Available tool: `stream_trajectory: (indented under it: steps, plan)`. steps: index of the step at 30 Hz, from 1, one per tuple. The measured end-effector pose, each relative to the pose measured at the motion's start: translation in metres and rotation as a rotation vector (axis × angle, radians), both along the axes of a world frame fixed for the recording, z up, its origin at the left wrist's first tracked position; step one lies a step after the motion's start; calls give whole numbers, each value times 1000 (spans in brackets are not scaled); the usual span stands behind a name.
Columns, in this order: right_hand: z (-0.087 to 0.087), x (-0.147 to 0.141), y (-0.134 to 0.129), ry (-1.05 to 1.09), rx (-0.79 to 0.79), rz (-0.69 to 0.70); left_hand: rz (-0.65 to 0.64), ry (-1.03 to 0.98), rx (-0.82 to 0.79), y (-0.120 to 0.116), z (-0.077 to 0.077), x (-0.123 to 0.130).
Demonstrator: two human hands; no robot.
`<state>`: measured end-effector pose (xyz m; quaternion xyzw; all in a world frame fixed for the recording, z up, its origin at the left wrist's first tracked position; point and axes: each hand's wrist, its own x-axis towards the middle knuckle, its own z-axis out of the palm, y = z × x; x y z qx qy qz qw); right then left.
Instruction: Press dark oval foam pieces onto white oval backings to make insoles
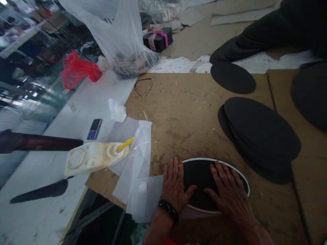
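Observation:
A black oval piece with a white edge (200, 183) lies flat on the brown board near the front of the table. My left hand (175, 185) presses its left end, fingers stretched out and flat, a dark band around the wrist. On its right part rests my right hand (228, 190), also flat with the fingers spread. Neither hand grips anything. To the right sits a stack of plain black ovals (263, 132), fanned out a little. Behind that stack, a black oval (233, 78) lies at the front of a long, leaning row of similar pieces (245, 41).
Left of my hands are white paper sheets (140, 153) and a stained white container (94, 158) with a yellow-handled tool (125, 144). Farther off lie a phone (94, 129), glasses (143, 87), crumpled tissue (117, 110), a plastic bag (122, 44) and a red bag (79, 70).

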<state>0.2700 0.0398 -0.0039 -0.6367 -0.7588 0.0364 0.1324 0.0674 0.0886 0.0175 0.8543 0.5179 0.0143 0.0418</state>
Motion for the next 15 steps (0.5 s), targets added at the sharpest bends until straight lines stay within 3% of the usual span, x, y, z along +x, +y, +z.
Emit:
stream_trajectory:
  steps: [5, 8, 10, 13, 15]
  plan:
    - [-1, 0, 0, -5, 1, -14, 186, 52, 91, 0, -2, -20]
    - [-2, 0, 0, -18, -3, -11, 262, 58, 129, -3, 2, -18]
    - [-2, 0, 0, -21, -9, -13, 187, 38, 103, -8, 5, -4]
    - [-1, 0, -1, -11, -19, -6, -51, -10, 18, -14, 6, 23]
    - [-1, 1, -2, 3, -16, -6, -142, -30, -12, -11, 3, 31]
